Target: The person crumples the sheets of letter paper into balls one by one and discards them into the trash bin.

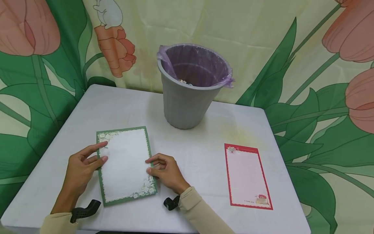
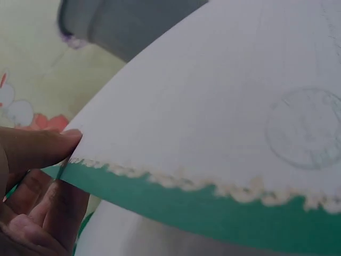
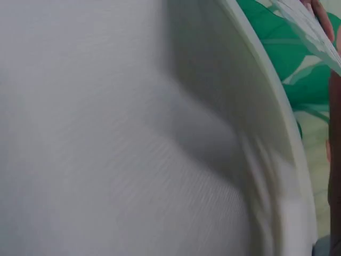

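Note:
A sheet of stationery paper [image 1: 125, 165] with a green border and white flowers in its corners is held by both hands over the left part of the table. My left hand [image 1: 79, 170] pinches its left edge. In the left wrist view, the thumb [image 2: 45, 146] lies on the printed face and fingers curl beneath, with a faint round print on the paper. At the right edge, my right hand [image 1: 168, 172] grips the sheet between thumb and fingers. The right wrist view catches only a strip of the sheet [image 3: 309, 32] at the upper right.
On the right of the white-covered table [image 1: 198, 156] lies a red-bordered pink sheet [image 1: 246, 175]. A grey bin [image 1: 187, 107] with a purple liner stands at the back, some scraps inside. Behind hangs a tulip-patterned curtain [image 1: 248, 35].

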`<state>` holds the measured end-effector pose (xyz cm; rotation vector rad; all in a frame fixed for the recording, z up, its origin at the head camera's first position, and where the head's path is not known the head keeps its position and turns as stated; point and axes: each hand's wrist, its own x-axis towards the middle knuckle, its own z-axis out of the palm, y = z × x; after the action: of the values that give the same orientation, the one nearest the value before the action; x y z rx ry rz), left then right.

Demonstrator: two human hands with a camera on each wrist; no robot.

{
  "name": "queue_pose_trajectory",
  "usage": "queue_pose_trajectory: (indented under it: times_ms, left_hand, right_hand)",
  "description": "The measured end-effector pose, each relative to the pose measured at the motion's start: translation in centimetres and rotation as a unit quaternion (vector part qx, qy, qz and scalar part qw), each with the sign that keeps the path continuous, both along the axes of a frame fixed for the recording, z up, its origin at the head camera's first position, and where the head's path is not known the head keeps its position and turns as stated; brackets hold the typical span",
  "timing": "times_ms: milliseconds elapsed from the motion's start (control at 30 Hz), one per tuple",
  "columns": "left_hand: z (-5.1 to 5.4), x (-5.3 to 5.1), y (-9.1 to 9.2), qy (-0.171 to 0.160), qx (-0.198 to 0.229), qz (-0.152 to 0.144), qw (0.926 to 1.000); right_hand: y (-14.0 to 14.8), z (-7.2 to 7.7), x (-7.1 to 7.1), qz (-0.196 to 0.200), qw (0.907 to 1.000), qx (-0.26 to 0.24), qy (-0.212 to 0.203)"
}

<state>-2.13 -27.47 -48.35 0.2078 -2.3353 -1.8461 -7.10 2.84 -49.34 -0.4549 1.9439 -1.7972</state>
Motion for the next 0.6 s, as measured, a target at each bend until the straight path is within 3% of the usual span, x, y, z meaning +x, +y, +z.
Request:
queue_pose_trajectory:
  times_ms: [100,200,600]
  left_hand:
    - [-0.2,-0.3,1.4,0.003,0.006,0.004,1.0]
    - [-0.3,-0.7,2.8,0.005,0.008,0.0,1.0]
    - [-0.4,-1.8,5.2,0.018,0.044,-0.036,0.9982]
  right_hand:
    - [1.1,-0.2,0.2,-0.003,0.9995,-0.006,-0.03]
    - [2.3,-0.3,0.3,-0.009,0.9993,-0.012,-0.035]
    - [6.7,-0.4,0.3,0.001,0.9997,0.017,0.019]
